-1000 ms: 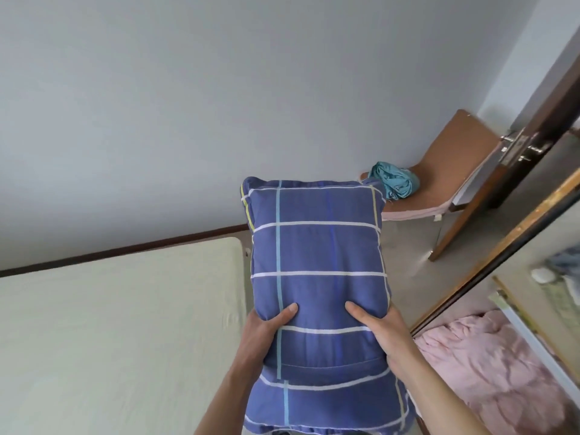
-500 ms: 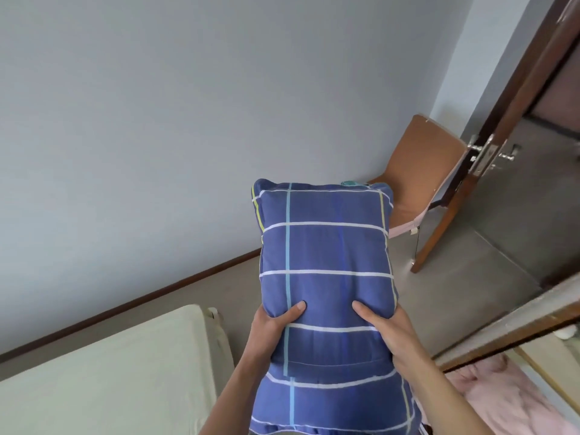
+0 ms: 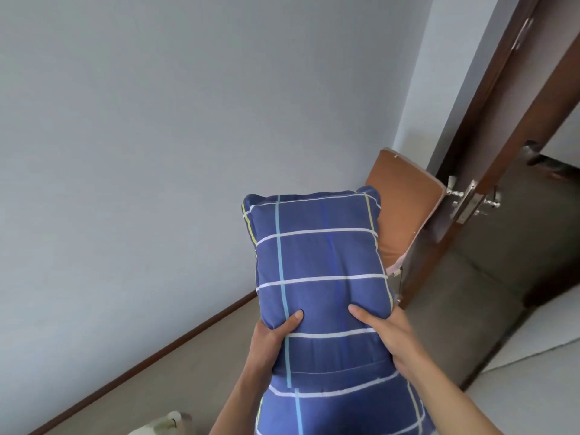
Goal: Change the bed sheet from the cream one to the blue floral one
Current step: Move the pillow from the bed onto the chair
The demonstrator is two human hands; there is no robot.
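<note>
1. Wall (image 3: 157, 152): plain pale grey-blue, fills the left and top of the view. A dark brown skirting board (image 3: 150, 362) runs along its foot.
2. Floor (image 3: 201, 381): beige, visible lower left; grey floor beyond the doorway on the right.
3. Door (image 3: 530, 127): dark brown wood, standing open at right, edge-on to the camera. Metal lever handle (image 3: 470, 199) on its edge, levers showing on both faces.
4. Pillow (image 3: 323, 277): blue case with a white, light-blue and yellow grid. Held upright in front of the chest, off any surface, long axis vertical; bottom end runs out of frame.
5. Chair (image 3: 405, 215): orange-brown back, in the corner between wall and door, partly hidden behind the pillow's top right.
6. Left hand (image 3: 273, 337): grip clamped on the pillow's left side, thumb pressed into the front face, fingers hidden behind.
7. Right hand (image 3: 383, 331): same clamp on the right side, thumb dented into the front, fingers hidden behind.
8. Cream bed sheet (image 3: 163, 425): only a small corner shows at the bottom edge, left of the left forearm, on the bed corner. Blue floral sheet: can't locate it here.
</note>
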